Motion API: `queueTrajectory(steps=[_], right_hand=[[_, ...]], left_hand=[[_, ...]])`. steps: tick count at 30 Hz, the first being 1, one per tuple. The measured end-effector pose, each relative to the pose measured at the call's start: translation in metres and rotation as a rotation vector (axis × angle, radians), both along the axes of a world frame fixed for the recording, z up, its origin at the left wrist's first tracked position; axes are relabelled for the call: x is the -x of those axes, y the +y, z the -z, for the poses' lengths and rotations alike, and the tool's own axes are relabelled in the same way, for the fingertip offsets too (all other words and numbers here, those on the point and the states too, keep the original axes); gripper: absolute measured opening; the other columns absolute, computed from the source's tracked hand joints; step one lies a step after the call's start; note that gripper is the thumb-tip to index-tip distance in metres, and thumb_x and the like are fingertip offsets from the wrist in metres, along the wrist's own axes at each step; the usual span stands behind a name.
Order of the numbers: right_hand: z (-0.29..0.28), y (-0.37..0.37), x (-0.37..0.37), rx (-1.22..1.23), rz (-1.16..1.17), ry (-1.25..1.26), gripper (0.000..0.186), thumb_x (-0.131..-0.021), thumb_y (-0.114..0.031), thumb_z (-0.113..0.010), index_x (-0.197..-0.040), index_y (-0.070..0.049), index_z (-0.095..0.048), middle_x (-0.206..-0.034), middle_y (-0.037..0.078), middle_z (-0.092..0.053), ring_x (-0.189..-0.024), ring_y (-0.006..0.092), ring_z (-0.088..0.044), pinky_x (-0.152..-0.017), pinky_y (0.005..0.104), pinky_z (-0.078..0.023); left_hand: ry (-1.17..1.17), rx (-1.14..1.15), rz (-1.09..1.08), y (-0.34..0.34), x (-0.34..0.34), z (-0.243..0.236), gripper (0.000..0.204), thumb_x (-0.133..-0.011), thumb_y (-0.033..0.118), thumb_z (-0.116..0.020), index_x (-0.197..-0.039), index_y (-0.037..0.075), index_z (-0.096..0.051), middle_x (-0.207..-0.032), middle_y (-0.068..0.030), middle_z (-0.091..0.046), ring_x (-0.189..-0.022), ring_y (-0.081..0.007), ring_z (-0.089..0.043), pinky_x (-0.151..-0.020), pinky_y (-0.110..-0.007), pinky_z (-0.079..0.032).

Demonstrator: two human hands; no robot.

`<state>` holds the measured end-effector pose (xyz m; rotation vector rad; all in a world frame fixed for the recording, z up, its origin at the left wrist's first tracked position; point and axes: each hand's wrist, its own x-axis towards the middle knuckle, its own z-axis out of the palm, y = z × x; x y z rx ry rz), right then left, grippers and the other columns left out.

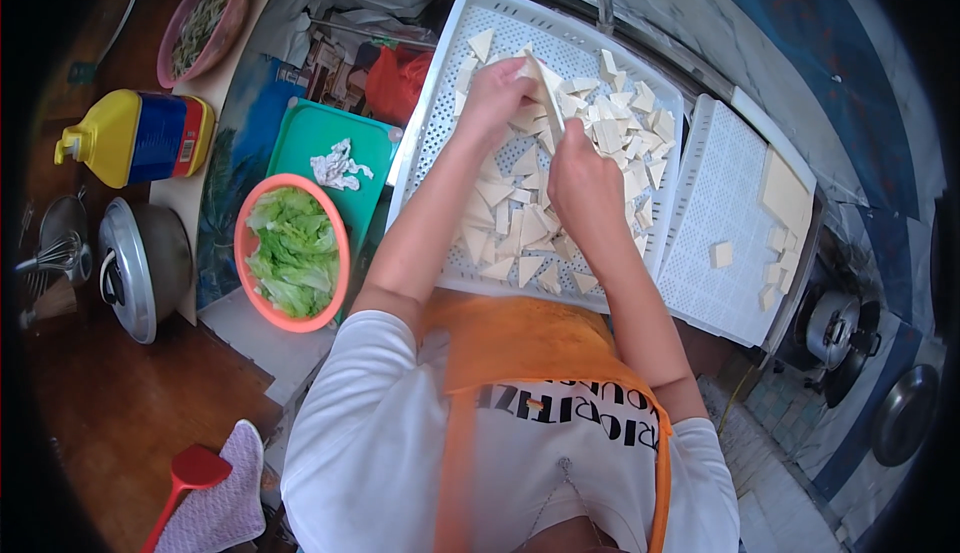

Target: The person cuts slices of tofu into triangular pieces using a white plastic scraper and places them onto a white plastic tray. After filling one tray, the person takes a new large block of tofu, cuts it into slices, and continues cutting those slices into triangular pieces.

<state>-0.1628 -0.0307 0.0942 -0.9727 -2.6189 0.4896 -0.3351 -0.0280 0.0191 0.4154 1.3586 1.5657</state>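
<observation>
tofu triangles [520,223] in white tray [430,143]

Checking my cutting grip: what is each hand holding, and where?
Right hand grips a knife by its handle; left hand holds a tofu piece at the blade.

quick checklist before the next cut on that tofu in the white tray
1. Left hand steadies the tofu piece: ok.
2. Right hand has a grip on the knife: ok.
3. Left fingertips away from the blade edge: cannot tell, they sit very close.
4. White perforated tray has bare space for cut pieces: ok, at its left side.
5. Cut triangles lie inside the tray: ok.
6. Uncut tofu slab ready on the second tray: ok.
</observation>
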Motion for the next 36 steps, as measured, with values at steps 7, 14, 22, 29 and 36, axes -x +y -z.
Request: queueTrajectory(steps=[7,14,22,29,36], right_hand=[[0.011,0.035,-0.002,0.138,0.020,0.159,0.025,-0.091,-0.010,-0.054,-0.108,0.007,-0.048,-0.065,0.025,-0.061,-0.060,0.0425,-0.062,-0.054,0.0495,-0.049],[0.018,0.031,-0.052,0.204,0.210,0.239,0.025,-0.091,-0.011,-0.055,-0.107,0.007,-0.050,-0.067,0.027,-0.061,-0.062,0.0437,-0.063,-0.055,0.0477,-0.049],[0.002,0.015,-0.067,0.272,0.234,0.132,0.021,-0.090,-0.008,-0.055,-0.105,0.005,-0.050,-0.066,0.025,-0.061,-0.059,0.0416,-0.063,-0.052,0.0468,-0.048],[-0.019,-0.010,-0.046,0.149,0.148,0.183,0.017,-0.088,-0.007,-0.056,-0.103,0.000,-0.051,-0.062,0.020,-0.060,-0.052,0.0372,-0.061,-0.048,0.0449,-0.048],[-0.021,-0.020,-0.029,0.099,0.054,0.160,0.021,-0.088,-0.003,-0.056,-0.107,0.003,-0.049,-0.058,0.019,-0.058,-0.050,0.0367,-0.060,-0.046,0.0446,-0.046]], left_hand=[[1.030,-0.048,-0.107,0.017,0.033,0.016,0.038,-0.081,0.005,-0.063,-0.118,-0.001,-0.061,-0.103,-0.0111,-0.067,-0.094,-0.0266,-0.063,-0.084,-0.036,-0.051],[1.701,0.352,0.655,-0.003,0.008,-0.003,0.013,-0.076,0.013,-0.064,-0.083,0.004,-0.071,-0.102,-0.0104,-0.063,-0.110,-0.0278,-0.053,-0.085,-0.040,-0.047],[1.688,0.271,0.546,-0.013,-0.006,0.005,0.027,-0.074,0.014,-0.065,-0.099,0.003,-0.066,-0.101,-0.0138,-0.066,-0.104,-0.0319,-0.057,-0.097,-0.041,-0.037],[0.366,0.087,0.044,-0.022,-0.011,-0.001,0.038,-0.086,0.006,-0.061,-0.123,-0.001,-0.054,-0.108,-0.0126,-0.064,-0.094,-0.0210,-0.063,-0.081,-0.034,-0.050],[-0.163,-0.038,-0.052,-0.027,-0.021,-0.007,0.040,-0.088,-0.003,-0.053,-0.128,-0.001,-0.051,-0.112,-0.0108,-0.064,-0.093,-0.0156,-0.064,-0.075,-0.027,-0.053]])
